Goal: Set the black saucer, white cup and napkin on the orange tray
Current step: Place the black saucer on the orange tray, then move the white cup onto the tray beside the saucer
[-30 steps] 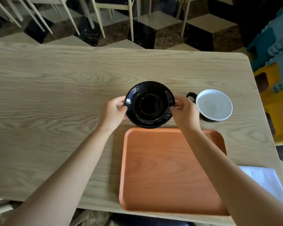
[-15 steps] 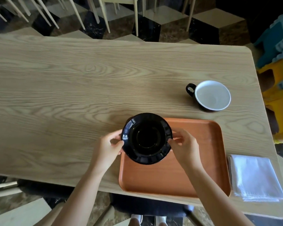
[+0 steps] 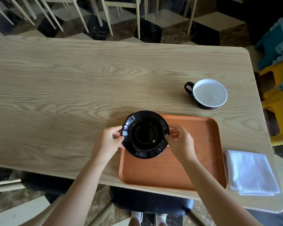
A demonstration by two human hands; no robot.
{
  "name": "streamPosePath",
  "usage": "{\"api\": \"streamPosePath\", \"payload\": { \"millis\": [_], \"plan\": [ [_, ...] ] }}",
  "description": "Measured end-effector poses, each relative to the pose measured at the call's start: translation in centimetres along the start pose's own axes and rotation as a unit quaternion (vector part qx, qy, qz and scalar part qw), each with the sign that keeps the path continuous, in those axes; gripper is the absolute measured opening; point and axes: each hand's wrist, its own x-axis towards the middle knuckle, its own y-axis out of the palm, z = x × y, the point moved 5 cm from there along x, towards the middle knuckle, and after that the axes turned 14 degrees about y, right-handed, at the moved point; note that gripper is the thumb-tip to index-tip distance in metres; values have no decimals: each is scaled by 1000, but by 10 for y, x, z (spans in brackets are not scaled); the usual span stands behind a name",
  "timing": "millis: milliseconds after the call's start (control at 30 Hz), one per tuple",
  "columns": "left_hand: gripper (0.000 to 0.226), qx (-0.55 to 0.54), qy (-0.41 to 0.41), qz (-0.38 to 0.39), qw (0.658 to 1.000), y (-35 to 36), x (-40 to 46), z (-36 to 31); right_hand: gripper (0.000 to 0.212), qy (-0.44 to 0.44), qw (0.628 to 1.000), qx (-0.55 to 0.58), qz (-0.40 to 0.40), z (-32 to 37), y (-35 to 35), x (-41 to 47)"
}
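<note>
Just below frame centre, the black saucer (image 3: 145,134) faced up, over the upper-left corner of the orange tray (image 3: 193,162), whose long axis ran up and down the frame. The left hand (image 3: 109,142) and right hand (image 3: 180,141) pinched its opposite rims, fingers curled. The cup (image 3: 209,93), white inside, stood at upper right, handle pointing left. The folded napkin (image 3: 251,172) lay just right of the tray.

The light wooden table (image 3: 72,88) carried an orange tray (image 3: 202,160) at five o'clock, a white-lined cup (image 3: 210,93) at two, and a folded napkin (image 3: 250,172) beside the tray's right edge.
</note>
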Motion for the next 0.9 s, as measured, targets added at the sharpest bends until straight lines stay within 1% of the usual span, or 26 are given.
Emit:
{"api": "streamPosePath", "payload": {
  "millis": [67, 133, 233, 267, 333, 400, 433, 500, 567, 633, 733, 800, 900],
  "plan": [
    [40, 12, 3, 12, 1000, 0, -1, -1, 32, -6, 1000, -20, 16, 1, -1, 0],
    [36, 52, -2, 27, 998, -2, -2, -5, 32, -21, 998, -56, 33, 5, -4, 1],
    [33, 193, 11, 18, 981, -11, 0, -22, 32, -67, 989, -129, 34, 17, -15, 0],
    [30, 220, 27, 5, 975, -12, 1, -33, 30, -83, 985, -151, 28, 21, -21, -1],
    [26, 225, 87, -9, 970, -7, 5, -60, 26, -115, 975, -188, 3, 29, -36, -5],
    [30, 214, 180, -2, 960, 10, 10, -93, 24, -153, 963, -216, -58, 38, -59, -6],
    [33, 212, 231, 4, 950, 21, 13, -110, 27, -176, 952, -230, -96, 43, -73, -5],
    [40, 229, 334, 8, 914, 44, 22, -142, 39, -206, 927, -270, -158, 48, -104, 7],
    [52, 260, 408, 25, 875, 69, 39, -166, 54, -182, 917, -309, -172, 44, -130, 28],
    [67, 296, 426, 72, 852, 94, 63, -178, 67, -133, 921, -335, -147, 34, -146, 51],
    [81, 376, 405, 150, 820, 128, 100, -180, 79, -83, 922, -369, -83, 18, -148, 80],
    [81, 406, 392, 184, 805, 143, 116, -178, 77, -83, 926, -365, -51, 14, -144, 91],
    [65, 410, 406, 186, 795, 155, 128, -179, 67, -111, 932, -338, -67, 15, -144, 100]
  ]
}}
